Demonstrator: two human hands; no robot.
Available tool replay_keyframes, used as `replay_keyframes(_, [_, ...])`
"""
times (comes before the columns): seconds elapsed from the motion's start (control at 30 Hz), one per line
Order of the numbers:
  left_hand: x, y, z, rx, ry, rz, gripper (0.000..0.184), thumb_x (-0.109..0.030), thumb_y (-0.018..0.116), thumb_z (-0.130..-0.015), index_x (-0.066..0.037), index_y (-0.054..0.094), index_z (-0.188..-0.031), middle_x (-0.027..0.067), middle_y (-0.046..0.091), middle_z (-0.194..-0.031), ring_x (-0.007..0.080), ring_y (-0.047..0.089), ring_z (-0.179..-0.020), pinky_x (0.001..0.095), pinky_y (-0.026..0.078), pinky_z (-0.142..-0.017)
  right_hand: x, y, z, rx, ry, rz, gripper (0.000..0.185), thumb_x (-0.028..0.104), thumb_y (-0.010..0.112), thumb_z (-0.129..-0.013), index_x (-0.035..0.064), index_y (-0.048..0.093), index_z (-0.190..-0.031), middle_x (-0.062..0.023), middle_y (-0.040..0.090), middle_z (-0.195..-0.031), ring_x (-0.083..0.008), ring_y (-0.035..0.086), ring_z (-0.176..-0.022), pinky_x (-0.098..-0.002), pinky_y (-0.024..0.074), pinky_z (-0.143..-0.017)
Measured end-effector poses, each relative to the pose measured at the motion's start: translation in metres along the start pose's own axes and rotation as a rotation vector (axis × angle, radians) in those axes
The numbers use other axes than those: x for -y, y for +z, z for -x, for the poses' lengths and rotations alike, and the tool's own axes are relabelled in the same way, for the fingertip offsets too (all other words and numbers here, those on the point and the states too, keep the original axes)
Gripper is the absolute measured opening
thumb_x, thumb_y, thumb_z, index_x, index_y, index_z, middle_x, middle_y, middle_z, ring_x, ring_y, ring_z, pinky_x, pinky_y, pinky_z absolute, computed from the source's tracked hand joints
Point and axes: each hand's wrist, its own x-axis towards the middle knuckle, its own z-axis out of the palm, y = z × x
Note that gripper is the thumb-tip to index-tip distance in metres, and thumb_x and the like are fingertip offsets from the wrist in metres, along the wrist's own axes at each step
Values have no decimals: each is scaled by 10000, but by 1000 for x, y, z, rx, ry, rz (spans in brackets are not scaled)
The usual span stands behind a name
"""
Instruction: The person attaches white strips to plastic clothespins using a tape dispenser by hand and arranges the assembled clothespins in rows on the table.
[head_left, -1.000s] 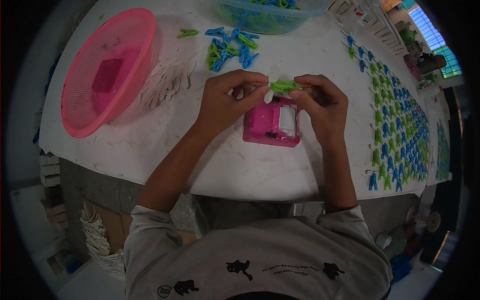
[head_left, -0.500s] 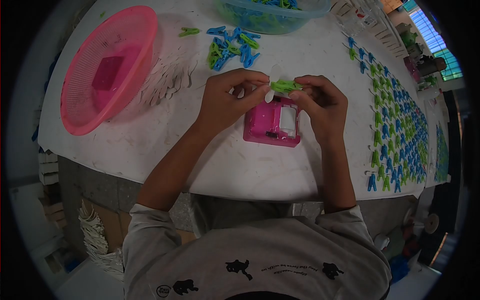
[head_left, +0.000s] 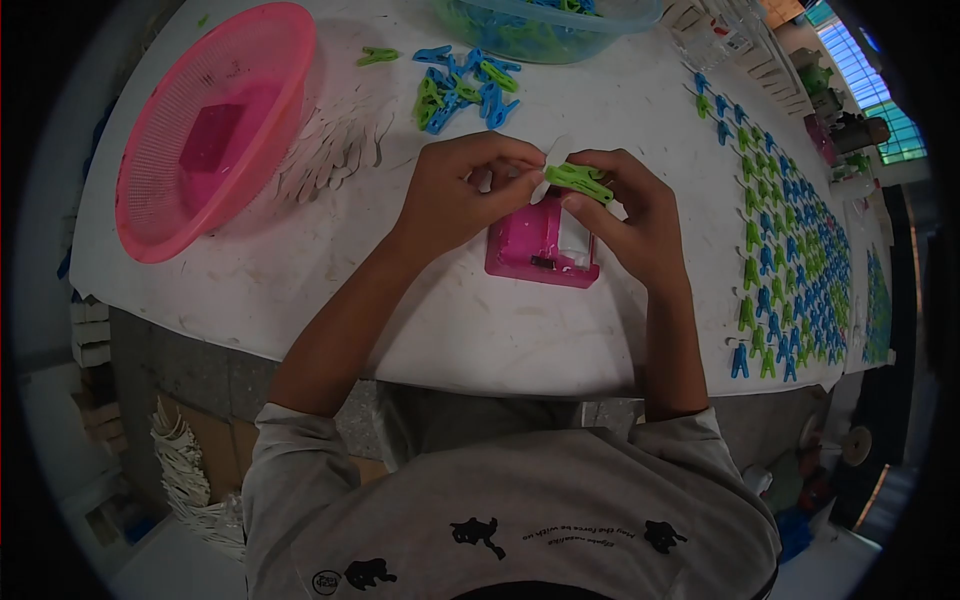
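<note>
- I take the pink box (head_left: 522,240) as my landmark, on the white table (head_left: 440,335).
- Just beyond it, the left hand (head_left: 470,185) pinches a white strip (head_left: 558,150) between thumb and fingertips, presumably to steady so thin a piece.
- The right hand (head_left: 635,205) grips a green clip (head_left: 579,182) between thumb and fingers; the clip's left end meets the strip, but I cannot tell whether it bites.
- Farther beyond the box, loose clips (head_left: 466,90) lie heaped, probably for easy reach.
- Left of it I see pale strips (head_left: 335,155), spread out, likely so single ones lift readily.
- Well right of it, rows of clips (head_left: 800,262) lie with pale tips, seemingly arranged for order.
</note>
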Motion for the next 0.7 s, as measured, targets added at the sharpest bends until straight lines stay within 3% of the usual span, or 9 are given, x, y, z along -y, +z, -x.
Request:
replay_keyframes(0.3, [5,-5,1,132,63,-17,114,-68,719,-813,-61,661,-910,-30,638,-758,17,525,-658,186,364,-549,16,-4,-5,161,-13,309,265,107,744,-804,-7,667,-1031,-58,632,-813,-100,557,-678,-248,460,-621])
replay_keyframes(0.57, [12,3,3,182,35,39,111,-95,697,-832,-57,632,-913,10,629,-736,75,541,-638,237,442,-588,21,-13,-4,250,17,540,259,80,744,-775,10,665,-1011,-66,644,-819,-131,561,-624,-255,470,-589])
replay_keyframes(0.7, [11,3,5,198,3,37,118,-101,701,-821,-59,634,-909,18,625,-723,81,562,-647,233,449,-599,28,-12,-5,285,-89,688,237,69,747,-748,9,660,-960,-66,634,-797,-140,562,-604,-260,462,-563])
